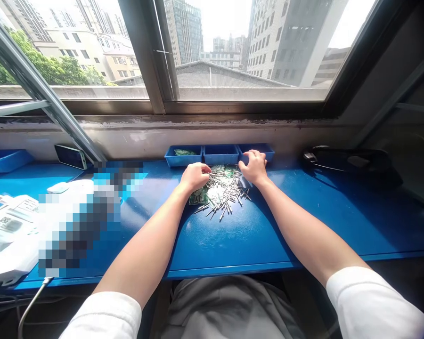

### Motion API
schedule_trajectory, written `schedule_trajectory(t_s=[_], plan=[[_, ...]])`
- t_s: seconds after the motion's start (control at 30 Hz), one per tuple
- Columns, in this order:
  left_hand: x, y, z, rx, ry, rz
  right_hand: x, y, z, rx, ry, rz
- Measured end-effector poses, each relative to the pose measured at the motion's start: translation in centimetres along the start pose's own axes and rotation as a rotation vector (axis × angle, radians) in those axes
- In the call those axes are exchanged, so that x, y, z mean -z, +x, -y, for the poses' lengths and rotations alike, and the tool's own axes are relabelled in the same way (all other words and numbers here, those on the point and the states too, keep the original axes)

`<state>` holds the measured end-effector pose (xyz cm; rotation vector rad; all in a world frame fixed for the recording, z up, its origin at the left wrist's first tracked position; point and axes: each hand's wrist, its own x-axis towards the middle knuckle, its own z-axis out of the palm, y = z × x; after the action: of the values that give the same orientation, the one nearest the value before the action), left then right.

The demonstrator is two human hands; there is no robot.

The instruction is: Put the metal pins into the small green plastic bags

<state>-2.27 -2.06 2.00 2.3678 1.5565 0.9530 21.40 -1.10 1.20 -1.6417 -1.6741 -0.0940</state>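
Observation:
A loose pile of metal blind rivets (224, 193) lies on the blue tabletop, partly over green-and-clear plastic bags (197, 197). My left hand (197, 176) is at the pile's far left edge, fingers curled together among the rivets; whatever they pinch is too small to make out. Across from it, my right hand (255, 165) is held in front of the right blue bin (268, 153), thumb and bent fingers apart, with nothing visible between them. The middle blue bin (221, 155) stands beside it. In the left blue bin (183, 157) lies a green-printed plastic bag.
A phone (70, 156) leans near a metal strut (56, 108) at the left. White devices with cables (10, 221) and a blurred-out patch take up the left side. Another blue tray (7, 160) sits at far left. A black case (353, 162) lies at right, below the window.

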Motion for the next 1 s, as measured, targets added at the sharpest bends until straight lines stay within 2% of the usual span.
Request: schedule_trajectory(t_s=[0.1, 0.23, 0.5, 0.8, 1.0], plan=[[0.2, 0.0, 0.4, -0.07, 0.036, 0.095, -0.1, -0.7, 1.1, 0.089, 0.036, 0.062], [0.2, -0.1, 0.6, -0.088, 0.037, 0.178, -0.5, -1.4, 1.9, 0.182, 0.055, 0.142], [-0.3, -0.1, 0.4, -0.146, -0.039, 0.167, -0.7, -1.9, 2.3, 0.284, 0.074, 0.222], [-0.6, -0.3, 0.2, -0.196, 0.052, 0.231, -0.3, -2.6, 3.2, 0.494, 0.151, 0.272], [-1.1, -0.3, -0.7, -0.196, 0.051, 0.158, 0.1, -2.8, 4.3, 0.615, 0.222, 0.294]])
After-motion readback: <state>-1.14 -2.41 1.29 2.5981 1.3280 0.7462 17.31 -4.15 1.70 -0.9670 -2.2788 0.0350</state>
